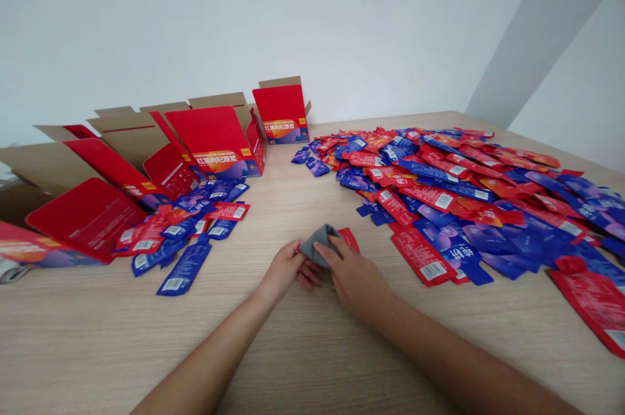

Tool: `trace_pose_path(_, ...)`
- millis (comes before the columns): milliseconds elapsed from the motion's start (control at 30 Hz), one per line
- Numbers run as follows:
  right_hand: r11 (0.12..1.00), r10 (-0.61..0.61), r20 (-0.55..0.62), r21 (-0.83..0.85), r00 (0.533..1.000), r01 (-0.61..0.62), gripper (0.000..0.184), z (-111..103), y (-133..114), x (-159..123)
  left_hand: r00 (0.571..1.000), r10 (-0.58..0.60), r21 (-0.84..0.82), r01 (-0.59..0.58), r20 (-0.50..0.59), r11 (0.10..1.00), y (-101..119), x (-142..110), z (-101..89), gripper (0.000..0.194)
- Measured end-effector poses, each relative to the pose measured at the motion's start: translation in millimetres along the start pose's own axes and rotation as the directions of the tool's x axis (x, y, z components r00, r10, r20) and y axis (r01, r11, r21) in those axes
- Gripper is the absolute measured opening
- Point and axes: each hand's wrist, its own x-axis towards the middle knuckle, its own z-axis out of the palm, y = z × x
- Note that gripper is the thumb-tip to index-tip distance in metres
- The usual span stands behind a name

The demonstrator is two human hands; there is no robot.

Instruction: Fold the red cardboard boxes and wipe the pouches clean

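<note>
Both hands meet over the middle of the table. My right hand (359, 281) is closed on a folded grey cloth (318, 243), its fingers pressing down on it from above. Opposite it, my left hand (286, 270) pinches the end of a red sachet (350, 240); only a sliver shows at the thumb. The sachet's other end sticks out past the cloth on the right, and its middle is covered by the cloth and fingers.
On the right spreads a large heap of red and blue sachets (439, 187). A smaller pile of sachets (188, 226) lies at left, before several open red cartons (209, 141). Another open carton (282, 112) stands at the back, near the wall.
</note>
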Motion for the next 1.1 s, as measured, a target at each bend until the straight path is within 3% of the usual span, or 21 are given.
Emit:
trace_pose_path(67, 0.996, -0.038, 0.084, -0.072, 0.996, 0.044, 0.057, 3.2, -11.8, -0.5, 1.000, 0.022, -0.016, -0.023, -0.018, 1.000, -0.8, 0.2, -0.4, 0.030)
trace_pose_path(133, 0.992, -0.010, 0.092, -0.127, 0.996, 0.022, 0.055, 3.3, -11.2, 1.2, 0.999, 0.028, -0.053, -0.031, -0.042, 0.998, -1.2, 0.2, -1.5, 0.029)
trace_pose_path(333, 0.951, 0.200, 0.002, -0.240, 0.980, -0.194, 0.053, -9.0, 33.3, 7.7, 0.994, 0.041, -0.143, -0.055, -0.102, 0.988, 1.9, 0.2, -7.5, 0.027)
trace_pose_path(467, 0.961, 0.247, -0.071, -0.113, 0.966, -0.254, 0.050, -16.3, 49.9, 6.6, 0.991, 0.040, -0.154, -0.060, -0.127, 0.986, 5.1, 0.5, -11.0, 0.021)
trace_pose_path(533, 0.974, 0.220, -0.122, -0.018, 0.968, -0.224, 0.052, -15.8, 42.9, 4.2, 0.993, 0.027, -0.158, -0.046, -0.119, 0.986, 5.2, 0.6, -10.4, 0.019)
trace_pose_path(600, 0.995, 0.103, -0.118, 0.019, 0.988, -0.102, 0.056, -11.8, 26.4, 0.7, 0.994, 0.025, -0.156, -0.041, -0.106, 0.987, 4.3, 0.6, -8.3, 0.020)
trace_pose_path(667, 0.999, -0.038, -0.035, -0.009, 0.999, 0.038, 0.055, -6.0, 7.6, -2.2, 0.994, 0.041, -0.152, -0.056, -0.100, 0.987, 3.0, 0.4, -6.1, 0.020)
trace_pose_path(733, 0.994, -0.095, 0.045, -0.057, 0.994, 0.097, 0.051, -1.4, -3.7, -2.8, 0.992, 0.059, -0.148, -0.075, -0.107, 0.986, 2.3, 0.1, -5.2, 0.020)
trace_pose_path(800, 0.994, -0.046, 0.060, -0.095, 0.997, 0.052, 0.047, -0.6, -0.8, -0.4, 0.990, 0.061, -0.150, -0.080, -0.123, 0.985, 2.8, -0.3, -6.5, 0.021)
trace_pose_path(900, 0.992, 0.083, 0.018, -0.102, 0.996, -0.081, 0.047, -6.5, 26.7, 6.5, 0.988, 0.060, -0.130, -0.079, -0.142, 0.988, 4.8, -1.1, -10.9, 0.022)
trace_pose_path(1000, 0.984, 0.176, -0.064, 0.008, 0.982, -0.176, 0.047, -14.3, 54.8, 10.5, 0.990, 0.066, -0.086, -0.077, -0.128, 0.993, 5.5, -1.7, -13.0, 0.023)
trace_pose_path(1100, 0.978, 0.183, -0.183, 0.133, 0.966, -0.161, 0.050, -15.8, 53.4, 6.6, 0.998, 0.032, -0.059, -0.035, -0.047, 0.998, 3.9, -2.5, -8.5, 0.023)
